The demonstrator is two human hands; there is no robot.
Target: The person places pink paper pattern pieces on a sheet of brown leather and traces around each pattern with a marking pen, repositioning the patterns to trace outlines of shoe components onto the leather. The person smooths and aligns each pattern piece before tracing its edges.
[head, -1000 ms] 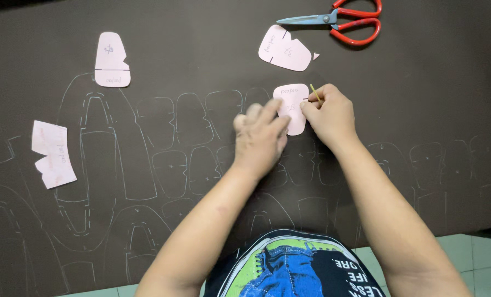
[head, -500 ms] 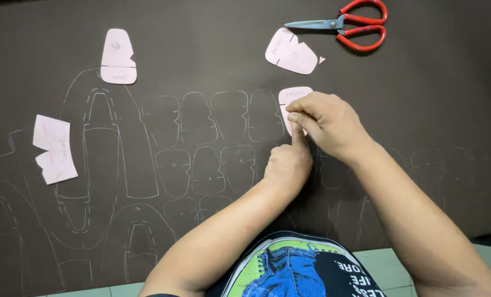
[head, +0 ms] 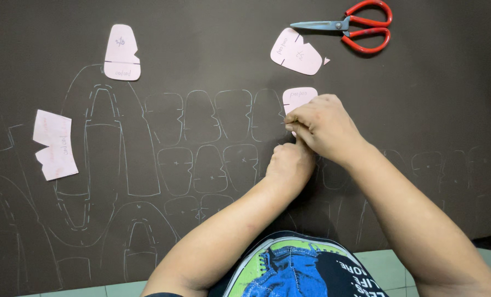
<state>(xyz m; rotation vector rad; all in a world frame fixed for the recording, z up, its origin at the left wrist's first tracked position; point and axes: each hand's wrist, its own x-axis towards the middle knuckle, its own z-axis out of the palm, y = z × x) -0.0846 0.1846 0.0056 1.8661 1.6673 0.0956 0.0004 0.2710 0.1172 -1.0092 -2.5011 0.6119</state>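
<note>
Right hand [head: 322, 127] is down on the dark sheet [head: 432, 110], fingers curled tight and pinched together at the lower edge of a small pink paper template [head: 299, 99]; whether a marking tool sits in that pinch cannot be told from here. Left hand [head: 290, 163] is tucked in just below it, closed into a loose fist, knuckles touching the right hand's fingertips, pressing on the sheet beside the template.

That template lies right of the sheet's middle, toward the far edge, its lower part hidden under the right hand. It is pale pink, rounded at the top corners, with a small notch on its left side.

Room to move: open dark sheet to the right of the hands, running out to the right edge. To the left, the sheet is crowded with chalk outlines [head: 201, 143], row upon row of traced shapes.

Count them: four pink templates in all. One under the hands, a second [head: 296, 51] just beyond it, a third [head: 122, 53] near the far edge on the left, a fourth [head: 54, 144] by the left edge. One pair of red-handled scissors [head: 350, 25] sits at the far right corner, blades pointing left, well apart from the hands.
</note>
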